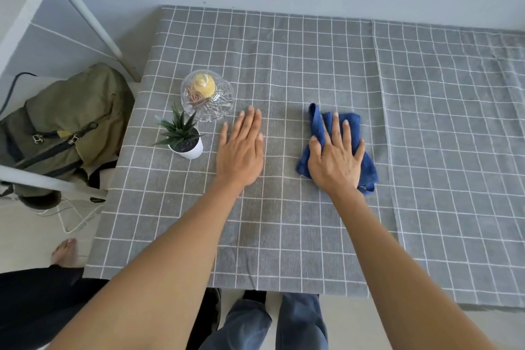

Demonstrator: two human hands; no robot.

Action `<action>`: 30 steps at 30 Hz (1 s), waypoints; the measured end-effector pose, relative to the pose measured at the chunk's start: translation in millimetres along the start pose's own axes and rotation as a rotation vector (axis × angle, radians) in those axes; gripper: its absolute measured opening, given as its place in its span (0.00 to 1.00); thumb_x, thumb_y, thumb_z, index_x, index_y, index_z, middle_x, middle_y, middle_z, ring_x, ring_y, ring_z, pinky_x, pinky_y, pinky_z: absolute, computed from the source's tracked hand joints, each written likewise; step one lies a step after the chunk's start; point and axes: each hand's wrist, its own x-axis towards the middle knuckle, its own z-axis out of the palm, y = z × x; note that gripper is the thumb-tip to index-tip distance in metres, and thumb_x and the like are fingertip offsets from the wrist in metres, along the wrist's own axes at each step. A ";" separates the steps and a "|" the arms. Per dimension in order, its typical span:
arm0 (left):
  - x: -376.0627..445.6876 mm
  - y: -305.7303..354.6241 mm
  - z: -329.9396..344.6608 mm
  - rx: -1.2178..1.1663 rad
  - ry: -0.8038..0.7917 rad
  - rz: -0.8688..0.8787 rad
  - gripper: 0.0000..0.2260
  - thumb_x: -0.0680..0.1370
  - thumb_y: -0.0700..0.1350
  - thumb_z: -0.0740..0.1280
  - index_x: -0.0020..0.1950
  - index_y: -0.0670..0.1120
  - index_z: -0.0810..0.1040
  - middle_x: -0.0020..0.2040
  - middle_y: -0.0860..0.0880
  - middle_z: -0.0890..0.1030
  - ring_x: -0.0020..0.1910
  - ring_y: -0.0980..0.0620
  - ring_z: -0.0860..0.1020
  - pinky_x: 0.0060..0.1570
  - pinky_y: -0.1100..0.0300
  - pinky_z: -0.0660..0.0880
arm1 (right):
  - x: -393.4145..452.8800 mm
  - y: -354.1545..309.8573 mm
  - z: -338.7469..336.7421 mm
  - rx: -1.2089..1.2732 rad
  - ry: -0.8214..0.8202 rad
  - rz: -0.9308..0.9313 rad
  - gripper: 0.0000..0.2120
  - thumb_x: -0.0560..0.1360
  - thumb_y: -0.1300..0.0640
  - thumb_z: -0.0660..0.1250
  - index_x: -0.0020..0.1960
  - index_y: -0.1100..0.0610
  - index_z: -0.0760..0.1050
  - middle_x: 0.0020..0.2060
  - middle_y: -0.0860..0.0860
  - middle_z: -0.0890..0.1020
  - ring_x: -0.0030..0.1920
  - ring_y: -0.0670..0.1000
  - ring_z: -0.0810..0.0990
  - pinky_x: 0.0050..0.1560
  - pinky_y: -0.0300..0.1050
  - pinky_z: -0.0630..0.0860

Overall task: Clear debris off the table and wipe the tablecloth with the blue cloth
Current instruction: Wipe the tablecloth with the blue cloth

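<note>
A grey tablecloth (312, 65) with a white grid covers the table. The crumpled blue cloth (321, 125) lies near the middle of it. My right hand (336, 160) presses flat on the blue cloth, its thumb hooked round the cloth's left fold. Left of it, my left hand (241, 152) rests palm down on the bare tablecloth, fingers together and nothing in it. I see no loose debris on the tablecloth.
A small green plant in a white pot (186, 139) and a cut-glass dome over a yellow object (207, 95) stand just left of my left hand. An olive backpack (65, 125), white frame bars and cables are off the table's left edge. A bare foot (66, 253) shows lower left.
</note>
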 end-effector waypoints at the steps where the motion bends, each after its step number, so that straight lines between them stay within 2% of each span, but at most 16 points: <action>1: -1.2 -4.0 1.7 0.008 0.020 -0.012 0.23 0.83 0.49 0.41 0.78 0.49 0.40 0.78 0.52 0.40 0.76 0.55 0.39 0.75 0.49 0.37 | 0.3 -1.3 0.6 0.000 0.003 0.004 0.26 0.81 0.47 0.44 0.77 0.48 0.43 0.78 0.46 0.46 0.77 0.48 0.41 0.74 0.61 0.38; 3: -2.6 -6.6 5.0 0.023 0.057 -0.022 0.23 0.83 0.49 0.42 0.78 0.49 0.42 0.78 0.53 0.42 0.77 0.55 0.40 0.75 0.49 0.38 | -0.5 -12.4 2.3 0.004 0.000 -0.022 0.26 0.80 0.47 0.45 0.77 0.46 0.43 0.78 0.46 0.46 0.77 0.48 0.41 0.73 0.62 0.39; 6: -2.4 -6.1 6.1 0.020 0.083 -0.027 0.23 0.83 0.49 0.42 0.78 0.49 0.44 0.78 0.54 0.44 0.77 0.56 0.42 0.75 0.50 0.38 | -6.3 -41.3 8.8 0.009 -0.030 -0.185 0.26 0.80 0.47 0.46 0.77 0.44 0.44 0.77 0.44 0.46 0.77 0.47 0.42 0.73 0.61 0.38; 9: -2.5 -6.9 4.9 0.019 0.094 -0.017 0.23 0.83 0.48 0.43 0.78 0.49 0.45 0.79 0.54 0.45 0.77 0.56 0.43 0.75 0.50 0.39 | 1.0 -36.5 5.2 -0.004 -0.045 -0.255 0.26 0.81 0.47 0.45 0.77 0.46 0.46 0.77 0.44 0.47 0.77 0.47 0.43 0.74 0.60 0.39; 11: -3.2 -7.2 4.7 0.019 0.085 -0.020 0.23 0.83 0.48 0.43 0.78 0.49 0.44 0.78 0.54 0.44 0.77 0.55 0.43 0.75 0.50 0.39 | 11.1 -12.0 -2.5 -0.026 -0.009 -0.181 0.26 0.81 0.48 0.45 0.78 0.47 0.45 0.77 0.44 0.48 0.77 0.47 0.44 0.74 0.59 0.40; 14: -3.4 -6.5 4.4 0.024 0.092 -0.015 0.23 0.83 0.48 0.43 0.78 0.50 0.43 0.78 0.53 0.44 0.77 0.55 0.43 0.75 0.49 0.39 | 27.3 19.2 -14.4 0.006 0.007 0.044 0.27 0.80 0.49 0.45 0.78 0.51 0.44 0.77 0.45 0.47 0.77 0.47 0.43 0.74 0.60 0.39; 17: -3.8 -6.5 4.9 0.034 0.090 -0.025 0.23 0.83 0.49 0.43 0.78 0.50 0.43 0.78 0.53 0.44 0.77 0.55 0.43 0.75 0.49 0.40 | 31.5 13.1 -14.8 0.039 0.011 0.141 0.27 0.80 0.48 0.45 0.78 0.51 0.46 0.78 0.46 0.46 0.77 0.48 0.42 0.73 0.61 0.38; 19: -4.0 -5.8 5.4 0.040 0.094 -0.027 0.23 0.83 0.49 0.43 0.78 0.50 0.42 0.78 0.53 0.44 0.77 0.55 0.42 0.75 0.48 0.40 | 30.4 -9.1 -9.8 0.047 0.010 0.097 0.28 0.79 0.48 0.45 0.78 0.51 0.46 0.78 0.45 0.46 0.77 0.48 0.42 0.73 0.62 0.39; 22: -3.5 -5.0 5.2 0.035 0.101 -0.032 0.23 0.83 0.49 0.44 0.78 0.50 0.44 0.78 0.54 0.45 0.77 0.55 0.44 0.75 0.49 0.41 | 20.0 -41.8 2.9 0.023 -0.015 -0.118 0.27 0.80 0.48 0.46 0.77 0.47 0.45 0.77 0.45 0.47 0.77 0.48 0.44 0.73 0.62 0.40; 25: -4.1 -5.2 5.3 0.033 0.108 -0.028 0.23 0.83 0.49 0.44 0.79 0.50 0.46 0.79 0.54 0.46 0.77 0.56 0.45 0.75 0.49 0.42 | 18.9 -38.7 3.4 0.009 -0.029 -0.207 0.26 0.81 0.48 0.46 0.77 0.47 0.46 0.77 0.45 0.48 0.77 0.47 0.44 0.74 0.60 0.40; 27: -3.7 -6.2 4.7 0.028 0.097 -0.027 0.23 0.83 0.49 0.42 0.78 0.50 0.45 0.78 0.54 0.46 0.77 0.56 0.44 0.75 0.48 0.42 | 24.4 -15.7 -3.4 -0.006 -0.012 -0.191 0.26 0.81 0.48 0.46 0.77 0.47 0.46 0.77 0.45 0.49 0.77 0.47 0.44 0.74 0.59 0.41; 30: -4.0 -6.4 4.9 0.037 0.086 -0.027 0.24 0.82 0.50 0.40 0.78 0.50 0.43 0.78 0.54 0.44 0.77 0.55 0.43 0.75 0.48 0.42 | 36.4 31.1 -18.6 -0.008 0.010 -0.008 0.27 0.80 0.48 0.45 0.78 0.48 0.45 0.77 0.44 0.47 0.77 0.46 0.44 0.74 0.61 0.41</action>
